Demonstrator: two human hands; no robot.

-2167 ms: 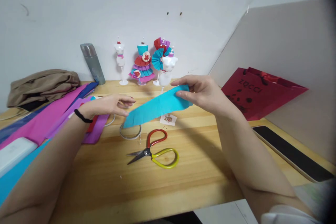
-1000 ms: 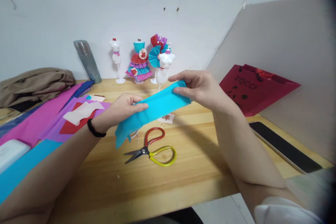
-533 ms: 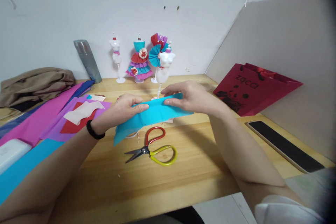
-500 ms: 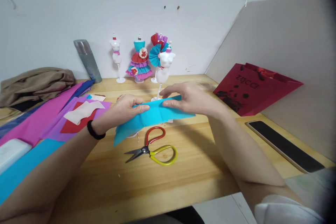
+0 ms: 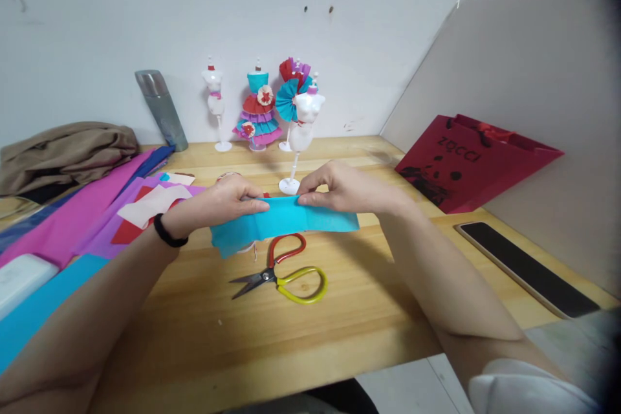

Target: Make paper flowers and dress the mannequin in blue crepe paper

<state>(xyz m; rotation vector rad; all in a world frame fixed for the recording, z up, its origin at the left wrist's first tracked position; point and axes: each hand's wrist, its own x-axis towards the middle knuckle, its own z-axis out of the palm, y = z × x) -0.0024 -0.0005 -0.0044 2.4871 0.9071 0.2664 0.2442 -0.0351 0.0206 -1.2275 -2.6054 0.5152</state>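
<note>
A strip of blue crepe paper (image 5: 284, 217) is stretched between my two hands above the table. My left hand (image 5: 233, 197) pinches its upper edge near the left part, thumb in front and fingers behind. Farther right, my right hand (image 5: 337, 187) grips the same edge between thumb and fingertips. Below the paper lie scissors (image 5: 266, 276) with one red and one yellow handle, blades slightly apart. Just behind my hands stands a white mini dress form (image 5: 303, 119) on a round base. Something small behind my left hand is mostly hidden.
Along the wall are a bare dress form (image 5: 215, 94), one in a ruffled paper dress (image 5: 259, 107) and a grey bottle (image 5: 162, 110). Coloured paper sheets (image 5: 97, 207) and brown cloth (image 5: 68, 152) lie left. A red paper bag (image 5: 466, 171) and a phone (image 5: 526, 268) are right.
The blue paper has been levelled and now hangs more squarely. My right hand's fingers have closed on its upper edge, a little left of where they were.
</note>
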